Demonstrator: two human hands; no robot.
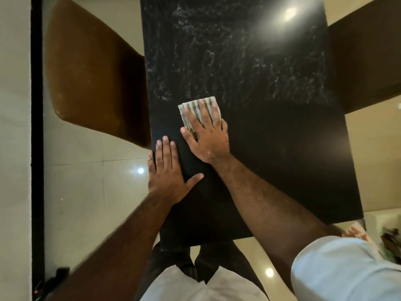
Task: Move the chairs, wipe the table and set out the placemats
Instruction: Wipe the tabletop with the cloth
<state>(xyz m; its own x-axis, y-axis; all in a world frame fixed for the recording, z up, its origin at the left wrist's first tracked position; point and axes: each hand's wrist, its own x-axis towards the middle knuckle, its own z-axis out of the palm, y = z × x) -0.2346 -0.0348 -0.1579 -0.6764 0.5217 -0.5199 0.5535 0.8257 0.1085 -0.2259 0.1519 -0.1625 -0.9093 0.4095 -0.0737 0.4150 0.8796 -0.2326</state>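
My right hand (206,135) presses flat on the striped folded cloth (198,106), on the shiny black stone worktop (271,137). My left hand (167,170) lies flat there, holding nothing. I think wiping is under way; no placemats are out yet.

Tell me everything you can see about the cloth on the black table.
The cloth is small, pale, with grey stripes and looks like thin woven fabric, folded into a rough rectangle. It lies flat on the dark marbled table, toward its left edge. The right hand presses on it with straight, spread fingers, covering its near part; only the far end shows.
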